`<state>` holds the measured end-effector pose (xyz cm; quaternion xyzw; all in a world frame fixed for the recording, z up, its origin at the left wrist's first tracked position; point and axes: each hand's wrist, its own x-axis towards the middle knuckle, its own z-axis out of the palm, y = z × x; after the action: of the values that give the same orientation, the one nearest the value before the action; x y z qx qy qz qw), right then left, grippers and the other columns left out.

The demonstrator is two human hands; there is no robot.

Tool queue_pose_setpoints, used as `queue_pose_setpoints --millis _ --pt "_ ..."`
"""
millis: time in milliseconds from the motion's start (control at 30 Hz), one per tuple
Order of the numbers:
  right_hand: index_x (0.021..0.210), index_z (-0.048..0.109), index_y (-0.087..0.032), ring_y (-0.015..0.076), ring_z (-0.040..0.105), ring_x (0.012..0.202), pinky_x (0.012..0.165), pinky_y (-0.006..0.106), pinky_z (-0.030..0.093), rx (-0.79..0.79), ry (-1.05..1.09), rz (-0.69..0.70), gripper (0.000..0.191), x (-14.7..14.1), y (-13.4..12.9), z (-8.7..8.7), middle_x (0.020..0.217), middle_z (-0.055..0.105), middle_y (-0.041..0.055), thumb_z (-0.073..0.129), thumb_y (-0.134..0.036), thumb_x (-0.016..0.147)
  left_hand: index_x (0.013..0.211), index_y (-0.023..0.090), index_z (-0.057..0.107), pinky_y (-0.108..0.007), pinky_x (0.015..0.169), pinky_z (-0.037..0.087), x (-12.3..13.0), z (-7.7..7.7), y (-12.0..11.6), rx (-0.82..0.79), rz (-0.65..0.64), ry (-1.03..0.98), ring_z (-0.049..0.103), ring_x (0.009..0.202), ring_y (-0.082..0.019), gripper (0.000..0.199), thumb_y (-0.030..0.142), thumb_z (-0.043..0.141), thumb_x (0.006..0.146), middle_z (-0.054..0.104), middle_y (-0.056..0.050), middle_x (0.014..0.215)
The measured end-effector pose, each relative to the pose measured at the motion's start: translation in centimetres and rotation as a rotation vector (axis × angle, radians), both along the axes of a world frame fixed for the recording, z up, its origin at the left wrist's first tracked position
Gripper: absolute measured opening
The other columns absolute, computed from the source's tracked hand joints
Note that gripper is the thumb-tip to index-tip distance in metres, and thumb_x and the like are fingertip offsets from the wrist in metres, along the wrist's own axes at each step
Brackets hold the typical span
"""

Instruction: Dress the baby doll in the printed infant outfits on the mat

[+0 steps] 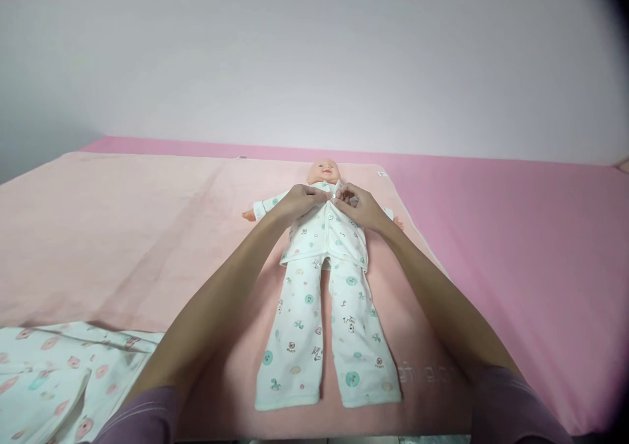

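Observation:
A baby doll point(325, 169) lies on its back, dressed in a white printed shirt point(309, 236) and matching pants point(301, 326). My left hand point(305, 200) pinches the shirt's front edge near the collar. Opposite it, my right hand point(360, 205) has its fingertips closed on the other front edge, by a small button. Lower on the chest, a second button point(330, 217) shows on the shirt front. The doll's arms stretch out to both sides, and its feet do not show past the pant legs.
A peach-coloured mat point(162, 234) lies under the doll, over a pink surface point(515, 254). White printed cloth point(63, 378) lies at the lower left. Behind stands a pale wall point(314, 57).

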<state>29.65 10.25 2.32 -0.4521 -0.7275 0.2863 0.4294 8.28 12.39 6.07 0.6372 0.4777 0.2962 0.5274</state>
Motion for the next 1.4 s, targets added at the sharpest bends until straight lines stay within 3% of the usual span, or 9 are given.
queue_pose_setpoints --millis 167,333,533,667,767,833,967,1100,1400 --pt "0.094 0.063 -0.025 0.0185 0.054 0.078 0.076 0.033 0.044 0.019 -0.046 -0.05 0.036 -0.5 0.3 -0.2 0.087 0.062 0.0008 0.05 -0.057 0.104 0.058 0.02 0.045 -0.027 0.056 0.022 0.3 -0.4 0.2 0.021 0.002 -0.009 0.029 0.054 -0.008 0.05 0.042 0.082 0.083 0.033 0.005 0.057" --pt "0.095 0.058 -0.025 0.0175 0.049 0.076 0.074 0.032 0.041 0.046 0.009 0.013 0.035 -0.8 0.9 -1.0 0.085 0.056 -0.0008 0.051 -0.059 0.104 0.062 0.019 0.048 -0.026 0.055 0.02 0.1 -0.3 0.2 0.017 -0.017 -0.024 0.027 0.053 -0.007 0.046 0.043 0.081 0.083 0.033 0.006 0.059" --pt "0.095 0.058 -0.024 0.0161 0.049 0.079 0.075 0.03 0.043 -0.104 0.175 0.052 0.039 -0.7 1.5 -1.8 0.088 0.053 -0.0015 0.057 -0.063 0.1 0.071 0.019 0.057 -0.027 0.056 0.028 -0.1 -0.7 0.5 0.057 -0.034 -0.019 0.035 0.054 -0.008 0.037 0.045 0.078 0.087 0.044 0.003 0.062" --pt "0.096 0.063 -0.024 0.0185 0.054 0.085 0.081 0.033 0.047 -0.064 0.066 -0.036 0.036 -0.4 1.5 -1.9 0.095 0.058 0.0022 0.058 -0.059 0.1 0.095 0.019 0.068 -0.026 0.063 0.038 -0.3 -1.6 1.0 0.172 -0.009 0.033 0.049 0.067 -0.012 0.028 0.044 0.078 0.088 0.056 0.001 0.078" --pt "0.101 0.065 -0.024 0.023 0.058 0.101 0.088 0.037 0.051 0.098 -0.046 -0.198 0.03 0.3 2.1 -1.6 0.113 0.061 0.008 0.067 -0.053 0.095 0.123 0.021 0.064 -0.027 0.067 0.043 -0.6 -2.2 1.8 0.274 0.03 0.077 0.055 0.073 -0.014 0.039 0.042 0.075 0.092 0.061 -0.001 0.09" --pt "0.111 0.065 -0.025 0.0247 0.059 0.11 0.09 0.038 0.053 0.127 -0.06 -0.197 0.029 1.0 2.9 -1.2 0.125 0.064 0.0101 0.067 -0.05 0.096 0.132 0.023 0.062 -0.029 0.073 0.049 -0.9 -2.5 2.8 0.391 0.064 0.117 0.06 0.081 -0.016 0.042 0.039 0.072 0.094 0.064 -0.004 0.103" --pt "0.127 0.066 -0.026 0.0236 0.063 0.107 0.09 0.039 0.052 0.042 -0.153 -0.039 0.037 2.2 5.1 0.2 0.125 0.07 0.0082 0.067 -0.045 0.096 0.114 0.025 0.075 -0.033 0.088 0.051 -1.0 -2.9 5.2 0.643 0.049 0.207 0.065 0.104 -0.022 0.025 0.039 0.069 0.095 0.069 -0.007 0.114" --pt "0.105 0.075 -0.024 0.022 0.063 0.092 0.087 0.038 0.05 0.059 -0.178 -0.013 0.029 2.1 6.6 0.9 0.105 0.074 0.0047 0.073 -0.05 0.091 0.103 0.023 0.079 -0.032 0.082 0.05 -0.4 -3.3 6.2 0.762 0.022 0.209 0.065 0.094 -0.021 0.024 0.042 0.066 0.096 0.074 -0.006 0.106" --pt "0.101 0.072 -0.024 0.0218 0.067 0.097 0.089 0.036 0.052 -0.018 0.142 0.0 0.039 0.0 7.8 -1.4 0.109 0.076 0.0048 0.08 -0.059 0.084 0.109 0.022 0.082 -0.029 0.075 0.048 -0.1 -4.0 5.4 0.593 0.071 0.049 0.062 0.075 -0.016 0.034 0.047 0.062 0.098 0.081 -0.002 0.099"
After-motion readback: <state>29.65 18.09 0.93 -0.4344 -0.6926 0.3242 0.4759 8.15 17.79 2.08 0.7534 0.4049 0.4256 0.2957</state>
